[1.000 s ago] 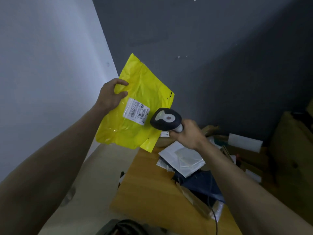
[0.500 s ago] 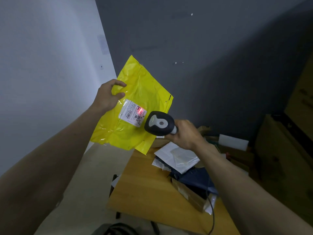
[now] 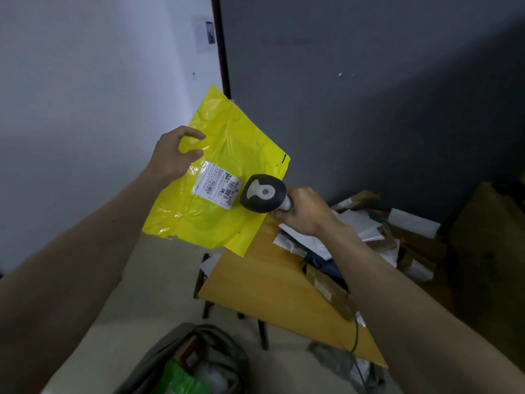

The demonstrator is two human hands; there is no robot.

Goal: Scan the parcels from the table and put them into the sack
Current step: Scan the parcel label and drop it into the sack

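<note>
Item: flat yellow plastic mailer parcel (image 3: 224,177), held up in the air at centre frame, tilted, its lower right corner overlapping the far left corner of the table in the picture. White printed shipping label (image 3: 217,184) faces the camera, near the parcel's middle.

Left hand (image 3: 173,156): pinches the parcel's upper left edge, thumb on the front face, fingers curled over the edge behind.

Right hand (image 3: 304,211): wrapped around the handle of a black handheld barcode scanner with a grey top plate (image 3: 263,193). The scanner head sits just beside the label's right end, aimed toward it. No scan light shows on the label.

Support: yellow-orange wooden table (image 3: 264,285), centre right of frame. More parcels (image 3: 360,231), white, brown and dark blue, lie heaped on its far right side. A black cable (image 3: 355,334) hangs over its near edge.

Destination: grey-olive open sack (image 3: 196,356) on the floor at bottom centre, with a green packet (image 3: 177,379) and other pieces already inside.

Step in hand, as judged: scanning of the yellow parcel, at or close to its end.

Next move, as judged: lower the left hand toward the bottom of the frame, bring the parcel over the sack's mouth and release it; the scanner is best drawn aside so that its cable stays out of the way.
</note>
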